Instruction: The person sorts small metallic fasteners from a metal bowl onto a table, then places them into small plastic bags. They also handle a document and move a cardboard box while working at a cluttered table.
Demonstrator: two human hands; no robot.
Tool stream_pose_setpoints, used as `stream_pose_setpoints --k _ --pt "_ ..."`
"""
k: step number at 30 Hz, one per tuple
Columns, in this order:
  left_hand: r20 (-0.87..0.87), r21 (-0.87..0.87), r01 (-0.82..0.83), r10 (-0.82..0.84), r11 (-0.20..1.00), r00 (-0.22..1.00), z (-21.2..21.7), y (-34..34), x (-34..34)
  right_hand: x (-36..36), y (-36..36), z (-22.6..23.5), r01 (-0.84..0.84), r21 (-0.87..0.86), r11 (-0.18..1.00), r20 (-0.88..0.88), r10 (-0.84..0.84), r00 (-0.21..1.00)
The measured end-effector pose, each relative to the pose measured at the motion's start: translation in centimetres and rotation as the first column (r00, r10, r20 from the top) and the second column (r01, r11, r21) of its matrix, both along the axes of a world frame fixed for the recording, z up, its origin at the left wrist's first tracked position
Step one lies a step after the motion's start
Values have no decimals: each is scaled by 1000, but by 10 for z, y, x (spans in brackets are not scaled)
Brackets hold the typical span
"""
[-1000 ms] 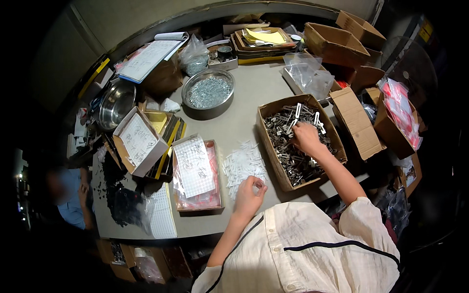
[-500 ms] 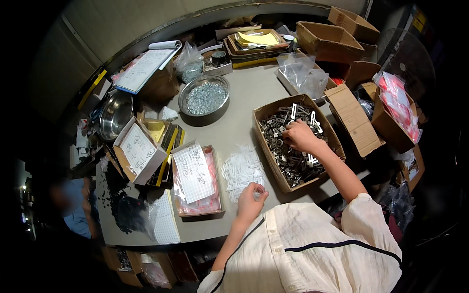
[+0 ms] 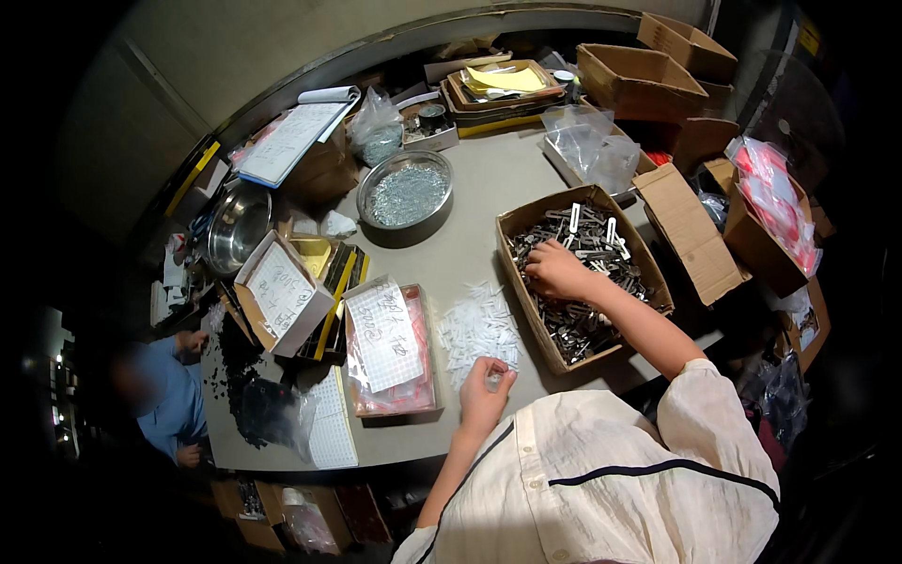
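Note:
My right hand [image 3: 556, 270] reaches into an open cardboard box [image 3: 515, 228] full of dark and silvery metal parts [image 3: 590, 282], its fingers curled among them at the box's left side. Whether it grips a part I cannot tell. My left hand [image 3: 486, 385] hovers at the table's near edge, fingertips pinched on a small pale piece. Just above it lies a loose pile of small white pieces [image 3: 475, 324] on the grey table [image 3: 470, 216].
A clear bag with a paper sheet [image 3: 387, 348] lies left of the pile. A round metal pan of small silvery bits [image 3: 406, 195] sits further back, a steel bowl [image 3: 235, 228] at far left. Open cartons [image 3: 639, 80] ring the right. Another person in blue [image 3: 164, 395] sits at left.
My right hand has shifted toward the left side of the box. My left hand stays at the near edge of the white pile.

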State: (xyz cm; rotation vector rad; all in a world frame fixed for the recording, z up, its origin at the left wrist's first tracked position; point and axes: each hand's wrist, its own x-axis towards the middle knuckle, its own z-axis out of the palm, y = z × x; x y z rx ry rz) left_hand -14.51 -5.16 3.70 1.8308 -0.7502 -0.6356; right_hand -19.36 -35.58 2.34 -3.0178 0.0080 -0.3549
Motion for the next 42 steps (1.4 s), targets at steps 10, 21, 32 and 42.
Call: stream_pose_setpoints --k 10,21,32,42 --pt "214 -113 36 -11 993 977 16 -20 9 -31 27 59 126 989 72 -116 -130 985" --pt "268 -155 125 -80 980 960 11 -59 5 -36 83 138 8 648 762 -318 261 911" --pt "167 -144 158 -133 977 977 -24 -55 7 -22 97 156 23 706 707 -237 206 949" --pt "-438 -457 280 -487 844 756 47 -36 26 -37 94 149 -407 465 786 167 374 912"
